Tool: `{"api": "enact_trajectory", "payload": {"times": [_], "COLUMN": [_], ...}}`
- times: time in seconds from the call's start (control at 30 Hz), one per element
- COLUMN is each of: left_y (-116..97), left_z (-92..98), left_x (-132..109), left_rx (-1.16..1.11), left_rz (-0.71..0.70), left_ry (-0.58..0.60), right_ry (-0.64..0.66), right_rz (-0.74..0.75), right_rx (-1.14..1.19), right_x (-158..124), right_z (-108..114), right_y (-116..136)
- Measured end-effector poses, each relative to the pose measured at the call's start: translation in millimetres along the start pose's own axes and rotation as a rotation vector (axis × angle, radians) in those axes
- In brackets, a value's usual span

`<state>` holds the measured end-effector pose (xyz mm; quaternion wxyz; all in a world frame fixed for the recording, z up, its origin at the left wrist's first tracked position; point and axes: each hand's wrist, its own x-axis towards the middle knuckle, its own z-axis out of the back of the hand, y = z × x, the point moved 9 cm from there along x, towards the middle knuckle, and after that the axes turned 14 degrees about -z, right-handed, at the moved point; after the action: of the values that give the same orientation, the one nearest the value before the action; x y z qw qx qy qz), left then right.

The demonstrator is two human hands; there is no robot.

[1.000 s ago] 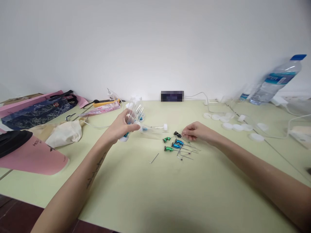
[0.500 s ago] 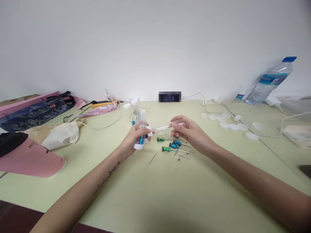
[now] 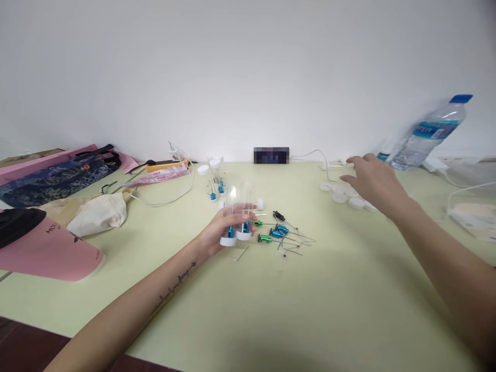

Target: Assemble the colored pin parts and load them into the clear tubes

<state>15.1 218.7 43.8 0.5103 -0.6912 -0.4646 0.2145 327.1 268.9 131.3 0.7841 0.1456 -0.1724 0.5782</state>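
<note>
Right hand (image 3: pixel 374 181) shifted rightward, near white caps (image 3: pixel 340 197)

Dark display (image 3: pixel 271 155) illegible under pixelation

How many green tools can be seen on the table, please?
2. One green tool lies nearer the person; the other is farther back, partly hidden by the left hand. That hand may hide more.

In my left hand (image 3: pixel 232 222) I grip two clear tubes (image 3: pixel 233 195) upright side by side, each with a white end cap (image 3: pixel 228 241) at the bottom and a blue-bodied piece (image 3: pixel 230 232) inside. Near my right hand (image 3: pixel 374 181), white round caps (image 3: pixel 340 195) lie flat in a loose cluster.
</note>
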Motion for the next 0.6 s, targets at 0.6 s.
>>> {"api": "enact_trajectory", "payload": {"times": [0.6], "left_y": [24.1], "left_z": [-21.9], "left_x": [-21.5], "left_rx": [-0.023], "left_rz": [0.272], "left_ry": [0.286], "right_ry": [1.31], "right_rz": [0.401], "right_rx": [1.019], "right_x": [-128.8], "right_z": [7.5], "right_y": [154.5]}}
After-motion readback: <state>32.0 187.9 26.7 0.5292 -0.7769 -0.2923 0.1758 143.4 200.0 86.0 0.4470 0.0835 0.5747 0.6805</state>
